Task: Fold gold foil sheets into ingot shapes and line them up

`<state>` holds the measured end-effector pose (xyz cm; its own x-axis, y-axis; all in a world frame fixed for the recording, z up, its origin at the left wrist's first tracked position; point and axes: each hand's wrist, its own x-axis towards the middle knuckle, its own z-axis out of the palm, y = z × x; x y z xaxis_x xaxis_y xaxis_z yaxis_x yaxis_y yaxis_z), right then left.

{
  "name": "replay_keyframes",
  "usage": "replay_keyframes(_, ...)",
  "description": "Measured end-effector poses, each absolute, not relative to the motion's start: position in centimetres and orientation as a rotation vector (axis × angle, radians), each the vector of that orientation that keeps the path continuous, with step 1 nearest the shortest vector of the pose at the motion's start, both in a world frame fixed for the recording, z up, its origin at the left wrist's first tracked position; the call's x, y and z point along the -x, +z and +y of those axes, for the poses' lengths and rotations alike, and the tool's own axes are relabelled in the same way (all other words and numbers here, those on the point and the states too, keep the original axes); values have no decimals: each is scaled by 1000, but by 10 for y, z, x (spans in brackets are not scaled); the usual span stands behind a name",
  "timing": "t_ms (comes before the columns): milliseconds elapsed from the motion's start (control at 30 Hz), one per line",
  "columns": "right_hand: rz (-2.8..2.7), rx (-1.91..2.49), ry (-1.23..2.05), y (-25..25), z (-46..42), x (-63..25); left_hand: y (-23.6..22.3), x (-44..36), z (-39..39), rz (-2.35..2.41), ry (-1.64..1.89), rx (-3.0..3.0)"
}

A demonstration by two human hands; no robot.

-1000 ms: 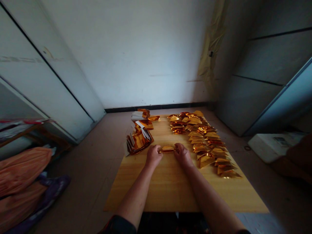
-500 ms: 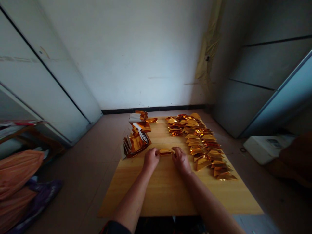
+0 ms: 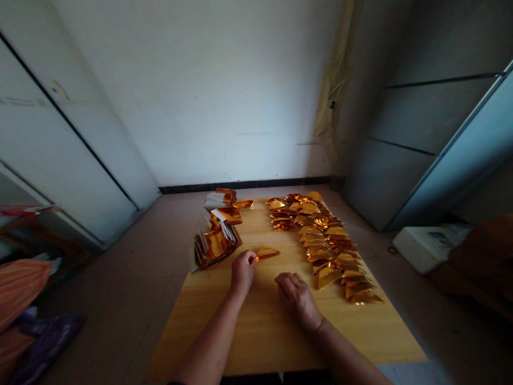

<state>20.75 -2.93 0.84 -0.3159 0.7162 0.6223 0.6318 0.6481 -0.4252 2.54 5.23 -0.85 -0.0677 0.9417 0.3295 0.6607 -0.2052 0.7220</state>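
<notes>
A folded piece of gold foil paper juts out to the right from my left hand, whose thumb and fingers pinch its left end above the wooden table. My right hand is apart from this piece, lower and nearer to me. Its fingers are loosely bent over the tabletop, palm down, with the palm side hidden; no paper shows in it. Just beyond my left hand stands a fanned stack of gold and white paper sheets. To the right of my right hand lie rows of folded gold paper pieces.
The wooden table stands near a white wall. A smaller bundle of sheets lies at its far left. Grey cabinets and a white box are on the right; orange cloth is on the left.
My right hand has let go of the folded paper's right end and moved down toward me. My left hand keeps its end, and the paper now tilts slightly. The view has shifted a little.
</notes>
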Motion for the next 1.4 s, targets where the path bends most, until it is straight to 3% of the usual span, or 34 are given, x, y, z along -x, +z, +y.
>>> replay_keyframes(500, -1920, 1098, 248, 0, -31, -208, -5, -94, 109, 1645, 1168, -1898)
replay_keyframes(1400, -1786, 1197, 455, -5, -34, -208, -13, -113, 140, 1712, 1024, -1996)
